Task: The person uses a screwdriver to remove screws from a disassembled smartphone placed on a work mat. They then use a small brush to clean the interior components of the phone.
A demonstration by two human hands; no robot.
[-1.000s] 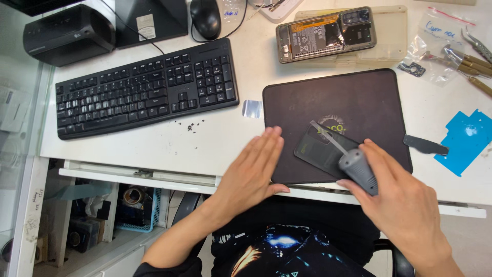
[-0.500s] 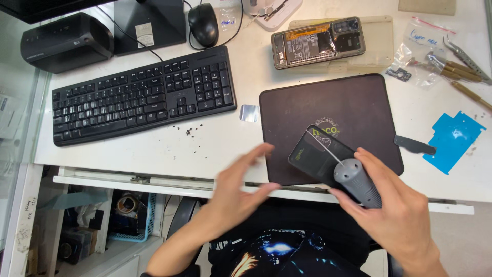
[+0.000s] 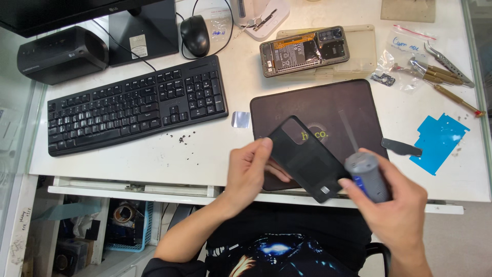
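My left hand (image 3: 248, 172) holds a black phone back cover (image 3: 306, 158) by its left edge, tilted above the near edge of a dark work mat (image 3: 328, 100). My right hand (image 3: 392, 202) grips a grey and blue electric screwdriver (image 3: 366, 174), whose thin bit points up and away over the mat. An opened phone (image 3: 305, 51) with its insides showing lies on a clear tray (image 3: 359, 56) behind the mat.
A black keyboard (image 3: 136, 105) and mouse (image 3: 195, 35) lie at the left, by a monitor stand (image 3: 141, 36). Tweezers and tools (image 3: 448, 69), small plastic bags (image 3: 405, 56), a blue film piece (image 3: 438, 141) and a dark pry pick (image 3: 402, 147) lie at the right.
My left hand rose off the desk edge and took hold of the back cover, lifting it from the mat. My right hand with the screwdriver stayed by the cover.
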